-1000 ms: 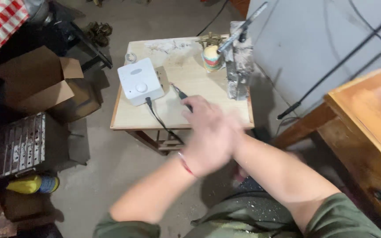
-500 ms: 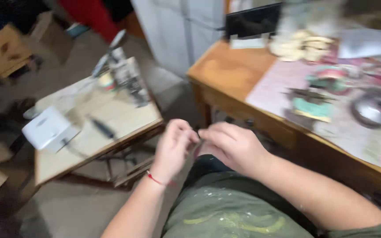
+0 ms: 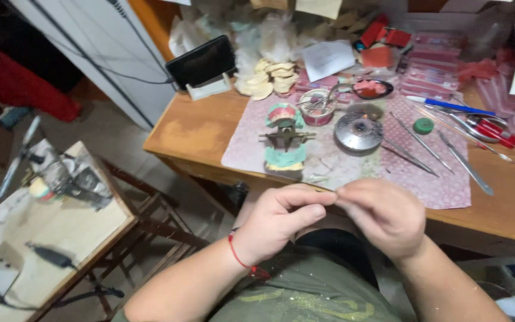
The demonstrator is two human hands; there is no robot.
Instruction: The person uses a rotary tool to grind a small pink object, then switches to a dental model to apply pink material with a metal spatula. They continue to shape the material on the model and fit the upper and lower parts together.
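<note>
My left hand [image 3: 281, 223] and my right hand [image 3: 382, 214] meet fingertip to fingertip in front of my chest, just below the front edge of the wooden bench [image 3: 192, 134]. Both hands are curled shut, thumbs and forefingers pinched at the same spot. Anything held between them is too small to see. A red string circles my left wrist. The closest thing on the bench is a dark metal frame holding a teal and pink dental model [image 3: 285, 140], standing on a patterned mat [image 3: 430, 182].
On the mat lie a round metal dish [image 3: 359, 132], long metal hand tools [image 3: 424, 149] and a green cap [image 3: 423, 125]. A black phone on a stand [image 3: 201, 62], plaster casts [image 3: 269, 77] and pink boxes [image 3: 436, 59] sit behind. A low side table [image 3: 73, 223] at left carries a black handpiece [image 3: 49, 256].
My view has swung right from the low side table to the bench. My right hand left the table near the black handpiece and joined my left hand in front of me.
</note>
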